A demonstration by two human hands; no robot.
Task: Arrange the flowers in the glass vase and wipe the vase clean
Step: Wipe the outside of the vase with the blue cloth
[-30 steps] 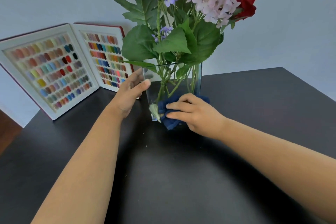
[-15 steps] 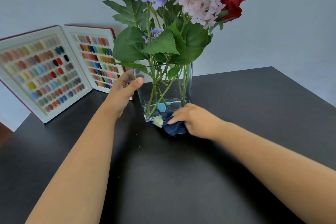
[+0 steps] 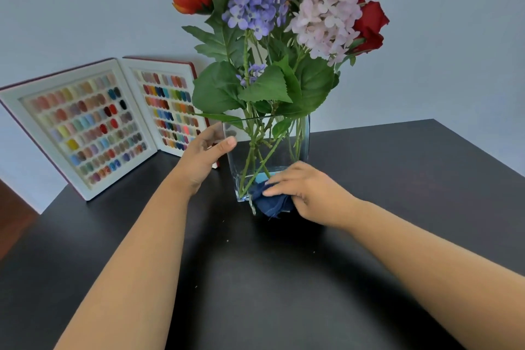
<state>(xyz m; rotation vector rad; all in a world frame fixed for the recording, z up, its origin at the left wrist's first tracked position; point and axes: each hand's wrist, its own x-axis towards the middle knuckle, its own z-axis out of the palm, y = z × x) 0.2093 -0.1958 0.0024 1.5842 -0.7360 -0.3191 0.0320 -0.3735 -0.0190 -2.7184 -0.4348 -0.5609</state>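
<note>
A clear rectangular glass vase stands on the black table. It holds a bunch of flowers: orange, purple, pale pink and red blooms with green leaves, their stems crossing inside the glass. My left hand grips the vase's upper left edge, thumb on the near face. My right hand presses a dark blue cloth against the bottom of the near face, fingers curled over the cloth. A pale bit of the cloth's edge hangs at the vase's lower left corner.
An open sample book of coloured nail tips leans against the pale wall behind and left of the vase. The table's right edge runs diagonally on the far right. A strip of wooden floor shows at the left.
My right hand with the cloth slid from the middle of the vase's near face down to its base. The left hand kept its hold on the left edge.
</note>
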